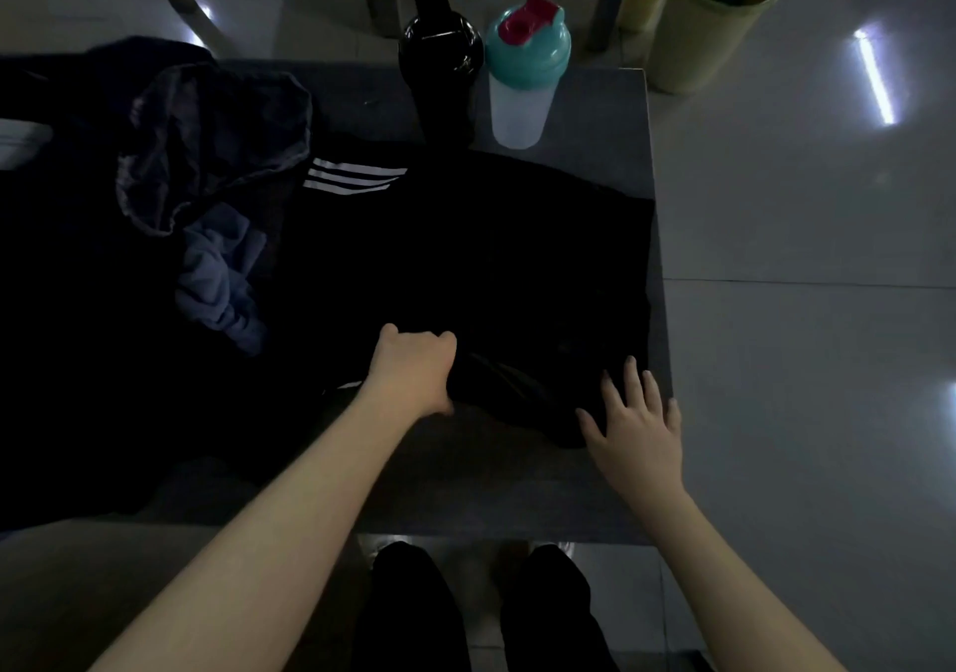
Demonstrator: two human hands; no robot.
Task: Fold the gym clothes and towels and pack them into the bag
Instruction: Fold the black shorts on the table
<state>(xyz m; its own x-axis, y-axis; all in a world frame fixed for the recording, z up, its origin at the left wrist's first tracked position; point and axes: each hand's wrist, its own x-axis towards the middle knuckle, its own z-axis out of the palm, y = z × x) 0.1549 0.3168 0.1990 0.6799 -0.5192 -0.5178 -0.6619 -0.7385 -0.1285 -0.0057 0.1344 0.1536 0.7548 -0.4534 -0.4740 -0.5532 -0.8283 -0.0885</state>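
A black garment [491, 257] with three white stripes lies spread across the grey table [595, 117]. My left hand [414, 371] grips a bunched fold of its near edge, fingers curled round the cloth. To the right, my right hand [639, 423] lies flat with spread fingers on the garment's near right corner. A crumpled grey-blue towel [207, 154] and a lighter blue cloth [222, 278] sit in a heap at the left. Dark fabric [62, 283] fills the far left; whether it is the bag cannot be told.
A black bottle [442, 66] and a clear shaker with a teal and red lid [522, 76] stand at the table's far edge. A tall yellow-green cylinder [714, 14] stands on the tiled floor beyond the right corner. My legs show below the table's near edge.
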